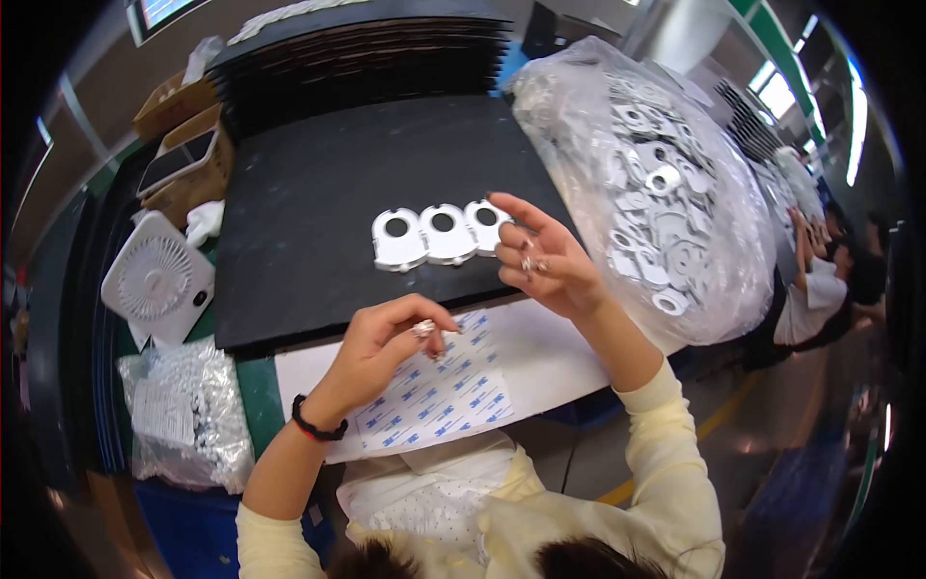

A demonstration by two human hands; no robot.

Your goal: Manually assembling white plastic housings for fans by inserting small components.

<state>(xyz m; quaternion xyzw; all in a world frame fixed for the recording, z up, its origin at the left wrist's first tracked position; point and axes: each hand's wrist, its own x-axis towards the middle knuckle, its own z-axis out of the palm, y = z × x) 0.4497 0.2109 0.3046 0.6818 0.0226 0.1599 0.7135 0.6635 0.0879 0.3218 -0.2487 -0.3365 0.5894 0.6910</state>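
Three white plastic plates (444, 250), each with a round hole, stand side by side on a black board (299, 212). Just in front of the board's near edge is my left hand (376, 349), its fingers curled around a few small whitish pieces (423, 329). My right hand (555, 261) hovers at the right end of the row, index finger raised and the other fingers bent in. Small shiny pieces (531, 263) show at its fingertips; their exact kind is too small to make out. Part of the rightmost plate lies behind this hand.
Blue-printed white sheet (439, 391) lies along the near edge. To the right bulges a clear bag (714, 217) of white plastic parts. At left are a white fan (157, 270), a bag of small pieces (188, 415) and a cardboard box (188, 183). Black boards (357, 63) are stacked behind.
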